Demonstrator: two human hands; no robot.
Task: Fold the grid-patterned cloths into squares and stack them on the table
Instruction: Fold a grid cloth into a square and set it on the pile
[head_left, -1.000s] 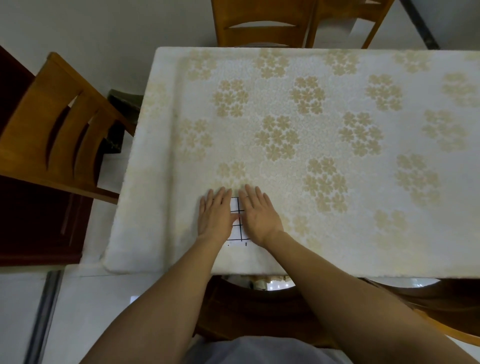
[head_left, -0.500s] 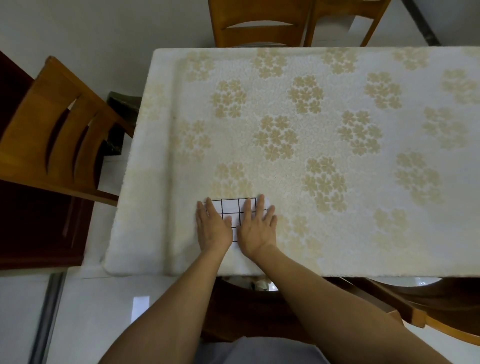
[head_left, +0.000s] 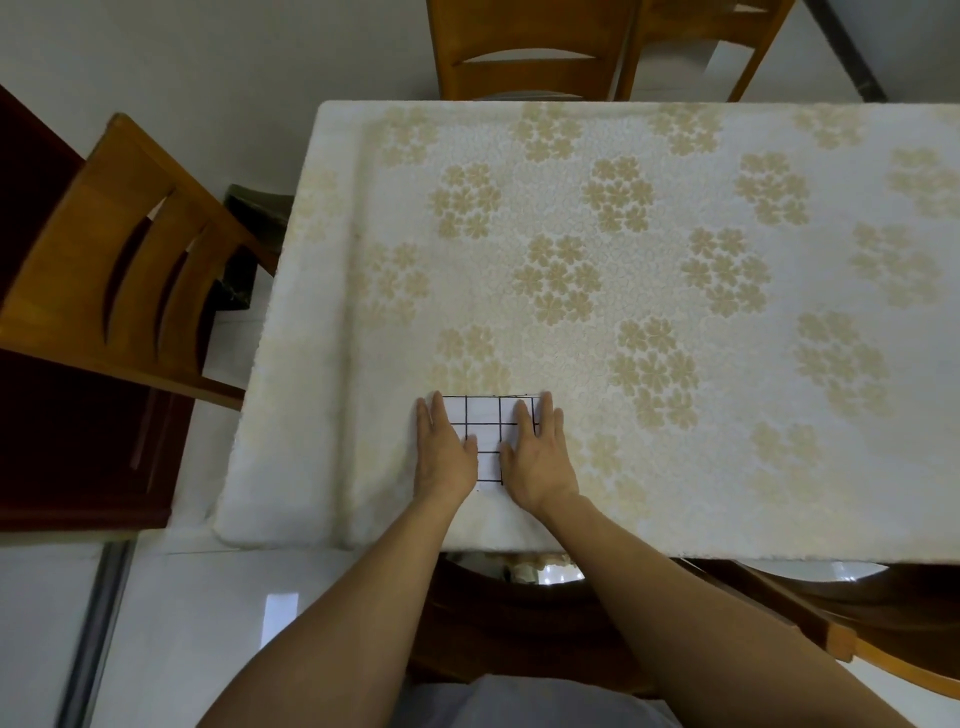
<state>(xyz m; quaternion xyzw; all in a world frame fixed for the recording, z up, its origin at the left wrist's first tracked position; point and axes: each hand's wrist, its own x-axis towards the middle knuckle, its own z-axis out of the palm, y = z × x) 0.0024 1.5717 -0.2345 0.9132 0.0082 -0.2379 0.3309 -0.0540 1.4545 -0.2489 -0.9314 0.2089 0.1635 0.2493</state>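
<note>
A white cloth with a black grid (head_left: 485, 423) lies folded into a small square near the table's front edge, left of centre. My left hand (head_left: 444, 452) lies flat on its left side with straight fingers. On the right side my right hand (head_left: 540, 454) presses flat in the same way. Both palms cover the cloth's outer edges, and only the middle strip and the far edge show between them. I cannot tell how many folded layers lie under the hands.
The table (head_left: 675, 260) wears a cream cover with tan flower clusters. A wooden chair (head_left: 119, 270) stands at the left, two more (head_left: 530, 47) at the far side. Another chair's curved back (head_left: 519, 608) sits just under the front edge.
Both hands have slid apart and back toward me across the cloth, from side by side at its centre to its left and right sides, uncovering the far grid rows.
</note>
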